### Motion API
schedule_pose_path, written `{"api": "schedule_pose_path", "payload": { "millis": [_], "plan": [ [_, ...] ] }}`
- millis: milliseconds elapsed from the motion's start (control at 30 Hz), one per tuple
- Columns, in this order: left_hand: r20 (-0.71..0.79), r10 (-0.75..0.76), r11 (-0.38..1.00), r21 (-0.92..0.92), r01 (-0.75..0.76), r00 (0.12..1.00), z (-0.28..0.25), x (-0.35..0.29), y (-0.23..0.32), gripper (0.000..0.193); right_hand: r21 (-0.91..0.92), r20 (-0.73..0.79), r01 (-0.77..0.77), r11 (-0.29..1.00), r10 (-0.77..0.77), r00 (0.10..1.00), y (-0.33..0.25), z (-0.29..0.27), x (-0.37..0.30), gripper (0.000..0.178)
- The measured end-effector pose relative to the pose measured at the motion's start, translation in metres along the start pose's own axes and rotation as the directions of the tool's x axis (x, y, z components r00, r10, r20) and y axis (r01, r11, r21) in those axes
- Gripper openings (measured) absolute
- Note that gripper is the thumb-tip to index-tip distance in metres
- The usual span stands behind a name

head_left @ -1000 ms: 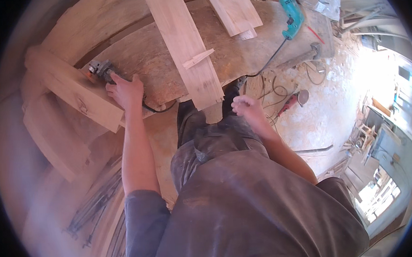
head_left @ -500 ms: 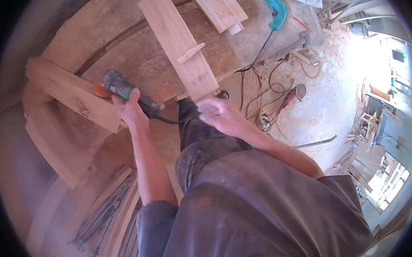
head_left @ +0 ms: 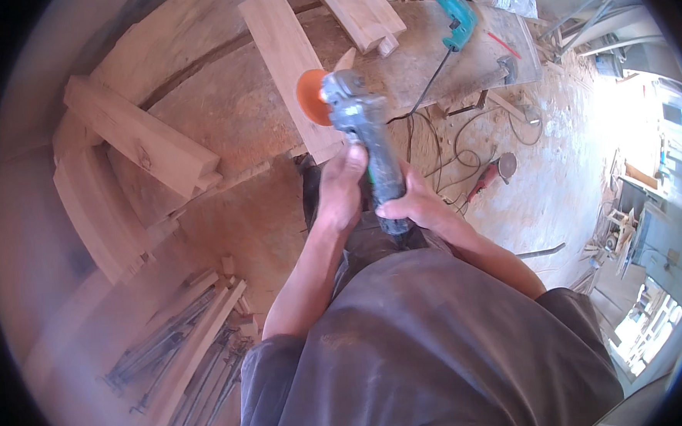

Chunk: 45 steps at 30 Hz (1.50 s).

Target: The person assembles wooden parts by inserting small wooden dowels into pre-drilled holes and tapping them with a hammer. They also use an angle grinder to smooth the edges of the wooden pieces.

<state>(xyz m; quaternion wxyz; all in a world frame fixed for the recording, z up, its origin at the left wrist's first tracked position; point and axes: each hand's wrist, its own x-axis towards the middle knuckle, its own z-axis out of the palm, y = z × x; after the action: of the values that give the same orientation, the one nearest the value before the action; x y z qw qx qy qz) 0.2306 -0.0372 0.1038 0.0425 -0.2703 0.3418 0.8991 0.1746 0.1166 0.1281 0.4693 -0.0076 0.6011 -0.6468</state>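
Observation:
An angle grinder (head_left: 368,150) with an orange disc (head_left: 314,97) is held in front of my body, its disc end pointing away from me. My left hand (head_left: 342,186) is closed on the near side of its body, thumb lying along it. At the rear end, my right hand (head_left: 417,201) wraps around the handle from the right. Behind the disc lies a long pale board (head_left: 279,39) on the workbench (head_left: 220,111). The grinder partly covers this board and a small wooden wedge (head_left: 346,58) on it.
A teal power drill (head_left: 456,18) rests on the bench at the far right, near another board (head_left: 357,11). Thick timbers (head_left: 140,139) lie at left. On the floor are a red grinder (head_left: 489,178), looped cables and, at lower left, several bar clamps (head_left: 167,349).
The angle grinder has moved from the left timber to the middle, over the pale board. My right hand, empty before, has taken hold of its rear end.

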Motion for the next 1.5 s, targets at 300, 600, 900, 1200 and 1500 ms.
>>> {"api": "schedule_pose_path", "payload": {
  "millis": [300,600,900,1200,1500],
  "plan": [
    [0.213,-0.028,0.998,0.057,0.016,0.977,0.064,0.021,-0.04,0.038,0.357,-0.115,0.009,0.934,0.034,0.993,0.004,-0.05,-0.042,0.063],
    [0.05,-0.078,0.895,0.444,0.047,0.996,0.118,0.044,-0.07,0.051,0.246,-0.394,0.131,0.96,-0.025,0.919,0.015,-0.078,-0.062,0.045],
    [-0.03,-0.308,0.737,0.625,0.258,0.951,0.105,0.087,-0.104,0.046,0.377,-0.524,0.195,0.905,0.035,0.851,0.026,-0.116,-0.075,0.041],
    [-0.521,0.265,0.45,0.811,0.374,0.811,0.07,0.235,-0.119,0.061,0.332,-0.597,0.098,0.938,0.129,0.792,0.04,-0.152,-0.109,0.049],
    [-0.368,0.2,0.552,0.808,0.206,0.908,0.047,0.189,-0.084,0.04,0.232,-0.565,0.078,0.97,0.069,0.822,0.029,-0.157,-0.103,0.047]
  ]
}}
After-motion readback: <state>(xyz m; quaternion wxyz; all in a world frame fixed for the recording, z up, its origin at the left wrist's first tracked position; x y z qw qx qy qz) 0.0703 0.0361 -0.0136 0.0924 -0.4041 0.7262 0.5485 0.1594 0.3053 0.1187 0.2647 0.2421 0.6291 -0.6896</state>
